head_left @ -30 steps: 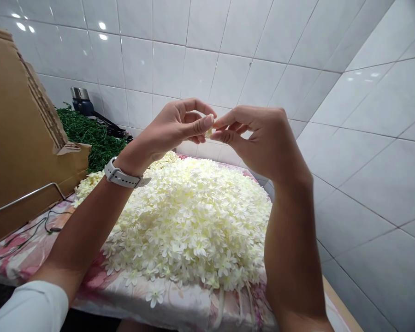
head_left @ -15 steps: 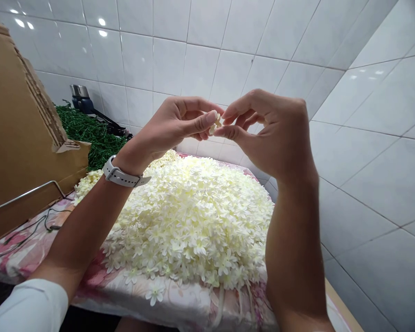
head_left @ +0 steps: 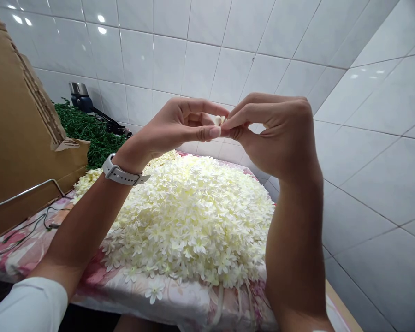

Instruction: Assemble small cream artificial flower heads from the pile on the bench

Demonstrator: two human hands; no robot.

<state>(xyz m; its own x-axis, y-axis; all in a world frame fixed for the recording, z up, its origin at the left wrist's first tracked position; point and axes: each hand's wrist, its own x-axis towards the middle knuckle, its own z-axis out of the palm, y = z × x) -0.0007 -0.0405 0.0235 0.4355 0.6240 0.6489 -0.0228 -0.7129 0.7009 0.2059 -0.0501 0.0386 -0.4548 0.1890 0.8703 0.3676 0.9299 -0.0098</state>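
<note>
Left hand [head_left: 173, 127] and right hand [head_left: 276, 133] meet fingertip to fingertip, raised above the work surface. Both pinch one small cream fabric flower piece [head_left: 218, 120] between thumbs and forefingers. Below lies a large heap of cream fabric flowers [head_left: 190, 221] on a pink floral cloth [head_left: 27, 249]. Far left: brown cardboard box [head_left: 17, 133], green shredded foliage [head_left: 86, 133].

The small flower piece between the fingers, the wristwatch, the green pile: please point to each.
small flower piece [head_left: 219, 120], head view, its visible cream tip.
wristwatch [head_left: 119, 174], head view, white strap.
green pile [head_left: 86, 133], head view, its middle.
</note>
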